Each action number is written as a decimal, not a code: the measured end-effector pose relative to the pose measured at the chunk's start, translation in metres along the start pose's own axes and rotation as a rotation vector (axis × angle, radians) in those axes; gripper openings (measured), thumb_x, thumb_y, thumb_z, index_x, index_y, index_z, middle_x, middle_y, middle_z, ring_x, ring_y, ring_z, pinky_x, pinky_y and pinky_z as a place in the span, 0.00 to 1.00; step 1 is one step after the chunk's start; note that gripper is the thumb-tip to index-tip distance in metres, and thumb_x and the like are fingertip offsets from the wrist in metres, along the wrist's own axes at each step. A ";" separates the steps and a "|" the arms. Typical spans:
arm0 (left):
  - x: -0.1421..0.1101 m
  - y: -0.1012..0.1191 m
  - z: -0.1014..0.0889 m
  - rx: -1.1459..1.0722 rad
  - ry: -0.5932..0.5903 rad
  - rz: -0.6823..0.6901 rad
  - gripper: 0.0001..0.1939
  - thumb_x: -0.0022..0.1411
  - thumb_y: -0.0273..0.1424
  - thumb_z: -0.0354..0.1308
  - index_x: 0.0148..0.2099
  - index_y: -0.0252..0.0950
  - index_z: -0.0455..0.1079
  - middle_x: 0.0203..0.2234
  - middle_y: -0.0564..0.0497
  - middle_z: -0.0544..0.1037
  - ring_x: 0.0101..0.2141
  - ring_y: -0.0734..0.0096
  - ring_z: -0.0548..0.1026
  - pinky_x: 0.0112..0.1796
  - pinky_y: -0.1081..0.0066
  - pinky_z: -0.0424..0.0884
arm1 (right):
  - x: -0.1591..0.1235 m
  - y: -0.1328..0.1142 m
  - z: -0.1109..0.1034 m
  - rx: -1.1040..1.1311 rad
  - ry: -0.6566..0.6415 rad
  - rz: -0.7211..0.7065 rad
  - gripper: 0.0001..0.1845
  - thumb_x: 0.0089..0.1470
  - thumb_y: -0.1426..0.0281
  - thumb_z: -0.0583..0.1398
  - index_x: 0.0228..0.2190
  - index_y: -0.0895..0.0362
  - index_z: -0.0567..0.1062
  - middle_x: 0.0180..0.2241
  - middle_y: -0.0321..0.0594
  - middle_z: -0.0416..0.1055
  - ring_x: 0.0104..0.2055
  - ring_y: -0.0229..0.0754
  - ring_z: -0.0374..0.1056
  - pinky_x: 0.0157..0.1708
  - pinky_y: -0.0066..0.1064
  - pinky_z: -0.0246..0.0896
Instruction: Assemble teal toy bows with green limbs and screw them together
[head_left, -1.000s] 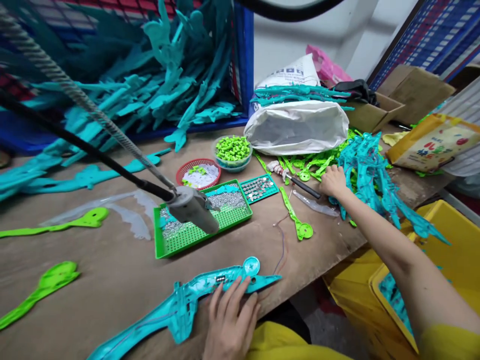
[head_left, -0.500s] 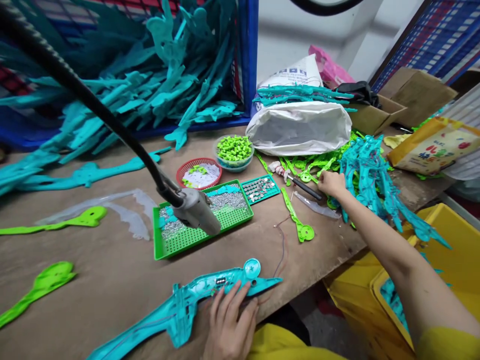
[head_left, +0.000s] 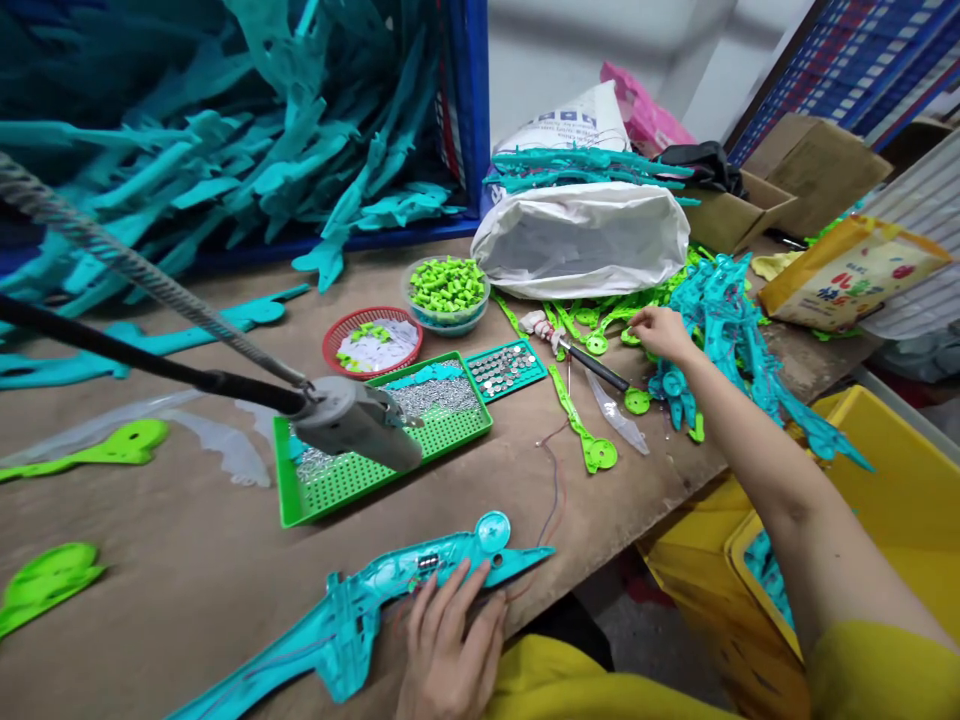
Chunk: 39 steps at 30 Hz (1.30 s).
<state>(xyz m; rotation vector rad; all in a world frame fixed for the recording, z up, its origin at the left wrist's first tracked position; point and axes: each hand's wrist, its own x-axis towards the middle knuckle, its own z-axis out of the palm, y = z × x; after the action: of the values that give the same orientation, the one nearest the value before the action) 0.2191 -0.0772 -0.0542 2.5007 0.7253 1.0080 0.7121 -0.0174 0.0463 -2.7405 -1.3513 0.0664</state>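
My left hand point(head_left: 454, 640) lies with fingers extended on a turquoise plastic shell half point(head_left: 352, 625) at the table's front edge. Inside that shell are small metal coils, a round turquoise disc point(head_left: 493, 532) and thin wires. Off to the right, my right hand point(head_left: 661, 333) reaches over a heap of lime-green plastic pieces point(head_left: 596, 340), thumb and fingers pinched together. Whatever may be between those fingertips is hidden. Just in front of it lies a black-handled tool point(head_left: 600, 367) with a wrapped head. Turquoise shells point(head_left: 724, 310) are piled beside my right forearm.
A grey lamp-like head point(head_left: 360, 425) on an arm overhangs the green tray point(head_left: 390, 470) of small metal parts. Nearby stand a teal tray of metal discs point(head_left: 506, 370), a red basket point(head_left: 330, 345) and a bowl of green pieces point(head_left: 448, 290). A yellow bin point(head_left: 690, 560) stands below the table edge.
The view has turned slightly right. My right hand has moved a little away from the black handle, farther over the green heap. My left hand stays on the shell.
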 end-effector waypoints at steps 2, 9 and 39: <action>-0.001 -0.001 0.000 -0.001 -0.004 0.010 0.09 0.63 0.25 0.61 0.45 0.40 0.77 0.51 0.44 0.79 0.57 0.57 0.71 0.63 0.50 0.58 | 0.000 0.011 -0.006 -0.106 0.038 0.064 0.18 0.59 0.70 0.53 0.45 0.63 0.78 0.44 0.57 0.78 0.48 0.56 0.73 0.46 0.42 0.63; -0.002 -0.002 0.000 0.001 0.001 0.025 0.09 0.63 0.25 0.61 0.45 0.40 0.77 0.50 0.45 0.79 0.56 0.57 0.72 0.63 0.51 0.60 | -0.010 0.013 0.007 -0.406 -0.032 0.030 0.20 0.51 0.70 0.58 0.45 0.66 0.76 0.41 0.61 0.76 0.56 0.62 0.61 0.53 0.49 0.47; 0.001 0.002 -0.002 0.009 -0.019 0.025 0.09 0.64 0.23 0.59 0.45 0.39 0.76 0.49 0.44 0.79 0.57 0.56 0.72 0.61 0.48 0.62 | -0.030 -0.026 0.012 -0.217 -0.232 -0.136 0.13 0.51 0.67 0.61 0.40 0.54 0.79 0.39 0.43 0.80 0.42 0.47 0.73 0.39 0.31 0.59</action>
<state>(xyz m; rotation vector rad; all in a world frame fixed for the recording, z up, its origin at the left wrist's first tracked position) 0.2193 -0.0782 -0.0508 2.5300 0.6958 0.9904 0.6718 -0.0250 0.0370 -2.8785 -1.6950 0.2501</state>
